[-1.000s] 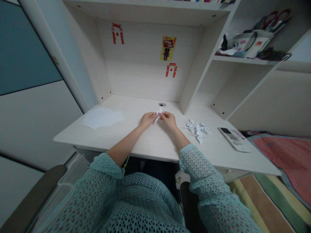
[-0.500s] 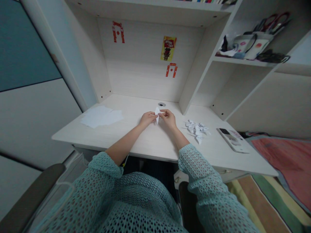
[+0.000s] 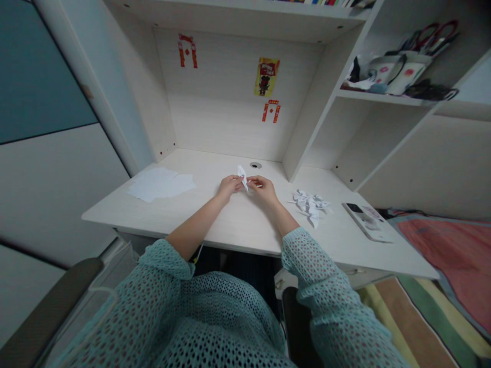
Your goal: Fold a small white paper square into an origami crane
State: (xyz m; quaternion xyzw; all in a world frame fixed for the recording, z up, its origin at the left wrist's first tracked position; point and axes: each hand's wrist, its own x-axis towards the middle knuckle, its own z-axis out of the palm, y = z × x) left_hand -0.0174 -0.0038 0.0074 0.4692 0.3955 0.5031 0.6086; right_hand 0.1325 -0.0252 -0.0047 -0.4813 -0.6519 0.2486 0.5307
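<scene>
A small folded white paper piece (image 3: 242, 176) is pinched between both hands over the middle of the pale desk (image 3: 245, 225). My left hand (image 3: 227, 187) grips its left side with fingers closed. My right hand (image 3: 262, 188) grips its right side, fingers curled. One pointed tip of the paper sticks up and to the left above the fingers. Both forearms rest on the desk, with teal knit sleeves pushed up.
A stack of flat white paper sheets (image 3: 160, 184) lies at the desk's left. A pile of small folded paper figures (image 3: 311, 202) sits to the right of my hands. A phone (image 3: 367, 221) lies further right. Shelves hold cups with scissors (image 3: 399, 66).
The paper piece has been turned between my fingers; its pointed tip now sticks up to the left. The hands stay in the same spot.
</scene>
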